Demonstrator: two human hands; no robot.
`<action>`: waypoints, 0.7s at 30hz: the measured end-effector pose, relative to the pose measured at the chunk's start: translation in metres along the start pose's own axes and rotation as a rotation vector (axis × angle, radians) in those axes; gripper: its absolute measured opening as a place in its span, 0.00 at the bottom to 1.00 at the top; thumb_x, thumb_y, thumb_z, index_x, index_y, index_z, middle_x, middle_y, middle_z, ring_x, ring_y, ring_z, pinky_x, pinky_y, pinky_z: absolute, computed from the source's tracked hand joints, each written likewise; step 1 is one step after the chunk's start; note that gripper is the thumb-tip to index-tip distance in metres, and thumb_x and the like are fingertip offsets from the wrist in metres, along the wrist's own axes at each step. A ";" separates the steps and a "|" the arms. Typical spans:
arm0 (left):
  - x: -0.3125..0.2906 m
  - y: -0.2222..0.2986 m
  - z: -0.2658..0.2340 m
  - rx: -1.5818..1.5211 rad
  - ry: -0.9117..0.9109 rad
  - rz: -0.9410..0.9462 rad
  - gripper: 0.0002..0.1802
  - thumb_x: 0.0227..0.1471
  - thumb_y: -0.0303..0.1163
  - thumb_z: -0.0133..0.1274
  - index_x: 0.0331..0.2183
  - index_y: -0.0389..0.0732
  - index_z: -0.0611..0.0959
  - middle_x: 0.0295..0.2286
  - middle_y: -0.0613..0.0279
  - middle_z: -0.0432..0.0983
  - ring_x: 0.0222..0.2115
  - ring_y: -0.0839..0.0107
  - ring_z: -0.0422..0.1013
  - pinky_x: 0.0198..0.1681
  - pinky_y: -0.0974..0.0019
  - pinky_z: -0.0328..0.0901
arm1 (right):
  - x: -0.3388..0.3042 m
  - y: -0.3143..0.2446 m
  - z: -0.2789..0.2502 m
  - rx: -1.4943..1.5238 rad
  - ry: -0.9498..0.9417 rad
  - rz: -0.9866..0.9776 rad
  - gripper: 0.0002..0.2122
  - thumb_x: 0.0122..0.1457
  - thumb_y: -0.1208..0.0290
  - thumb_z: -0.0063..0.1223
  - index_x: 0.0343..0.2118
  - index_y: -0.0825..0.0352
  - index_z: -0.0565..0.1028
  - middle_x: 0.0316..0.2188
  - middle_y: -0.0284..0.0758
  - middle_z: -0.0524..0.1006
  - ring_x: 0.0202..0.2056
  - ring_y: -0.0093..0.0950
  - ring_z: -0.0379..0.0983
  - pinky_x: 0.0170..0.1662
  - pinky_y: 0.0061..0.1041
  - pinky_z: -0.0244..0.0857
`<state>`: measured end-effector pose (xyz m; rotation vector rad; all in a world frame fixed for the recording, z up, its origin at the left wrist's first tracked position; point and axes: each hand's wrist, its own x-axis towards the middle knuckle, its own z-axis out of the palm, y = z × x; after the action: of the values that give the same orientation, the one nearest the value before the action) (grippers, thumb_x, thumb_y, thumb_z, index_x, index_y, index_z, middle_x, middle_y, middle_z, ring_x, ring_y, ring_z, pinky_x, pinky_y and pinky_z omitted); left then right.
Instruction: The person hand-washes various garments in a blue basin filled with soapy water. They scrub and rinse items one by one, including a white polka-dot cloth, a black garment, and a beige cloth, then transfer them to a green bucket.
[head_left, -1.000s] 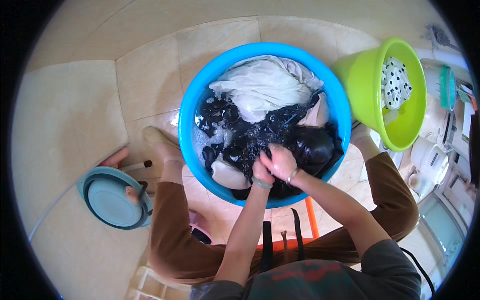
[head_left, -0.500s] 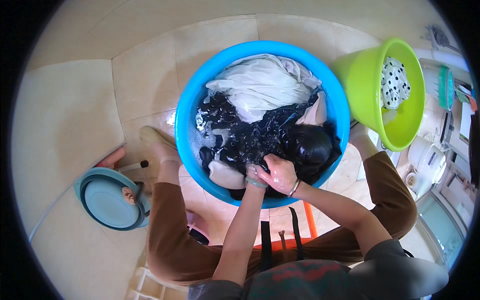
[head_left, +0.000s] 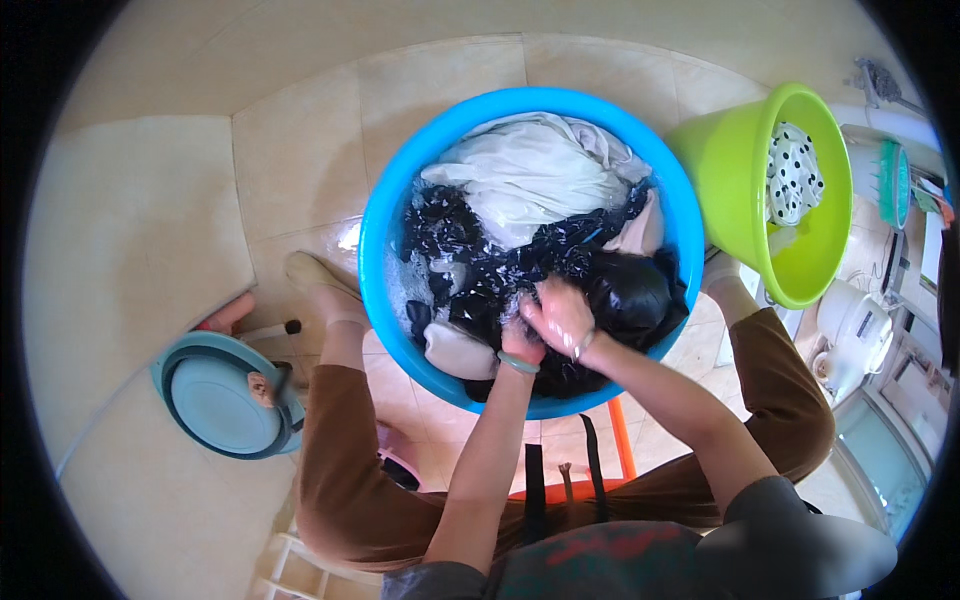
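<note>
A blue tub (head_left: 378, 335) of water and laundry stands on the floor between my legs. My left hand (head_left: 521, 338), a pale green bangle at its wrist, is closed on a wet dark garment (head_left: 470, 225), its fingers partly hidden in cloth and water. My right hand (head_left: 562, 316), wearing a thin bracelet and slightly blurred, is closed on the same dark cloth beside it. White fabric (head_left: 535, 175) fills the tub's far side. A light bulging piece (head_left: 458, 352) lies left of my hands; a shiny black bulge of cloth (head_left: 628, 290) rises to their right.
A lime-green bucket (head_left: 715, 190) leans tilted at the tub's right, holding a white polka-dot cloth (head_left: 795, 175). At left are grey-blue basins (head_left: 222, 408) and a wall. Beneath me shows an orange seat edge (head_left: 622, 440). A white appliance (head_left: 853, 328) stands far right.
My right hand has lifted slightly and moved forward, while my left has shifted a little to the right. The dark cloth around them has shifted, and the view has moved slightly.
</note>
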<state>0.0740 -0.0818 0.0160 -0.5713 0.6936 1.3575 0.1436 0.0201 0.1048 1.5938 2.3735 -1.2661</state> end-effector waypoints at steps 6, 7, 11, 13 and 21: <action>-0.001 -0.016 -0.035 0.032 -0.140 -0.003 0.25 0.59 0.47 0.40 0.52 0.42 0.72 0.50 0.59 0.70 0.52 0.64 0.65 0.59 0.59 0.56 | -0.026 0.004 0.016 -0.034 -0.005 -0.019 0.19 0.57 0.55 0.47 0.29 0.71 0.74 0.28 0.46 0.77 0.31 0.42 0.76 0.34 0.39 0.70; -0.002 -0.016 -0.003 0.188 0.286 -0.071 0.24 0.60 0.46 0.42 0.51 0.43 0.74 0.49 0.59 0.71 0.50 0.65 0.66 0.57 0.59 0.58 | -0.010 0.018 0.028 -0.074 -0.018 0.048 0.20 0.57 0.54 0.45 0.31 0.71 0.76 0.29 0.46 0.77 0.31 0.43 0.76 0.35 0.40 0.70; -0.023 -0.005 0.054 0.159 0.360 -0.050 0.26 0.60 0.52 0.43 0.50 0.44 0.76 0.47 0.65 0.74 0.47 0.66 0.69 0.55 0.59 0.60 | 0.069 0.071 0.043 -0.231 -0.093 -0.014 0.17 0.57 0.59 0.43 0.31 0.66 0.80 0.29 0.45 0.79 0.33 0.45 0.77 0.39 0.42 0.68; -0.033 -0.006 0.076 0.144 0.188 -0.082 0.27 0.60 0.52 0.42 0.50 0.42 0.76 0.48 0.62 0.74 0.50 0.63 0.68 0.56 0.57 0.59 | 0.074 0.143 0.061 -0.504 0.102 0.107 0.13 0.52 0.65 0.48 0.30 0.69 0.80 0.28 0.43 0.80 0.34 0.41 0.77 0.39 0.41 0.68; -0.077 0.078 0.141 0.131 0.123 0.185 0.29 0.58 0.52 0.46 0.49 0.37 0.76 0.48 0.57 0.74 0.49 0.59 0.69 0.55 0.55 0.62 | -0.004 0.064 -0.051 1.086 0.246 0.197 0.12 0.63 0.66 0.51 0.41 0.71 0.75 0.35 0.25 0.76 0.37 0.14 0.66 0.44 0.19 0.63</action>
<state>0.0073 -0.0208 0.1699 -0.4976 0.9476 1.4439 0.2152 0.0584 0.1017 2.1845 1.5265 -2.6602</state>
